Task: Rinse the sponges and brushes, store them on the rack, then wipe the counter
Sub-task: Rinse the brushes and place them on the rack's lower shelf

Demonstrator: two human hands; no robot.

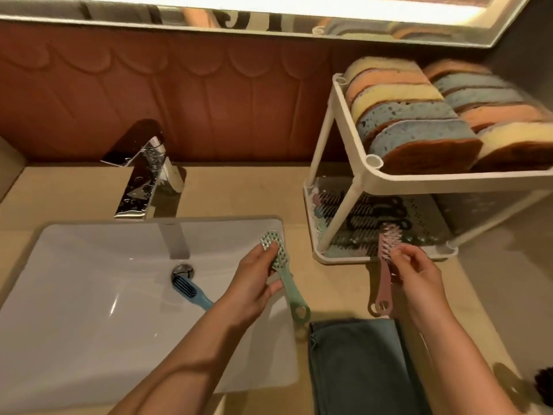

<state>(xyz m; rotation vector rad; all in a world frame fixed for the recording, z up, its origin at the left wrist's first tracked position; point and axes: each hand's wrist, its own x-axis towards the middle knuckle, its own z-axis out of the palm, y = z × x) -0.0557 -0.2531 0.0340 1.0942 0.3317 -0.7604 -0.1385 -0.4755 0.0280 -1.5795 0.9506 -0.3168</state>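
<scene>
Two grips are holding brushes —
left grip [254, 284] is grasping the green brush [291, 295]; right grip [419, 280] is pinching the pink brush [384, 284].

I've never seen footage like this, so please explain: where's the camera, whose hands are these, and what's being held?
No machine here: one picture, from a camera worn on a person's head, looking down at their own bare hands. The left hand holds a green brush over the edge of a white sink, where a blue brush lies by the drain. The right hand pinches a pink brush at the lower shelf of a white rack; other brushes lie there, and sponges fill the top shelf. A dark folded cloth lies on the counter nearest the person.
</scene>
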